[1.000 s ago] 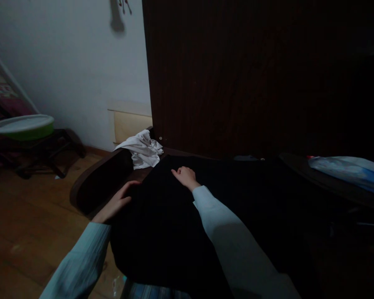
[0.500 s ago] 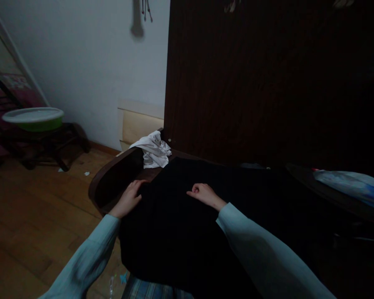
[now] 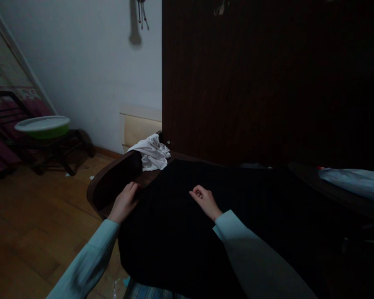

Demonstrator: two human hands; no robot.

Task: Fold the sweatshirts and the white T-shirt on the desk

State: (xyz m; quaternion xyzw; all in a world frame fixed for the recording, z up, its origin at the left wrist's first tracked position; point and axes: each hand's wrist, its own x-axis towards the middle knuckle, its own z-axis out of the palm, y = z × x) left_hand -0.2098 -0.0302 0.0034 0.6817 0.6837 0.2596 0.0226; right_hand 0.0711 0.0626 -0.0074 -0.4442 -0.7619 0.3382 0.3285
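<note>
A black cloth (image 3: 171, 236) lies spread across the lower centre of the frame, so dark that its folds cannot be made out and its right side melts into shadow. At its left edge I see the person's left hand (image 3: 124, 203), fingers bent down; whether they grip the fabric I cannot tell. The right hand (image 3: 206, 202), near mid-frame, is loosely curled over the cloth, thumb towards fingers; any pinch of fabric is hidden. The right sleeve (image 3: 255, 253) blocks part of the cloth. Below, a blue checked fabric (image 3: 152, 292) is cut off by the bottom edge. Left of centre, a curved wooden armrest (image 3: 112, 178) carries a crumpled white cloth (image 3: 153, 153). A dark panel (image 3: 252, 83) fills the upper right; beneath it, a plastic package (image 3: 353, 182) runs out at the right edge. Far left, a green basin (image 3: 48, 131) sits on a chair (image 3: 60, 145).
</note>
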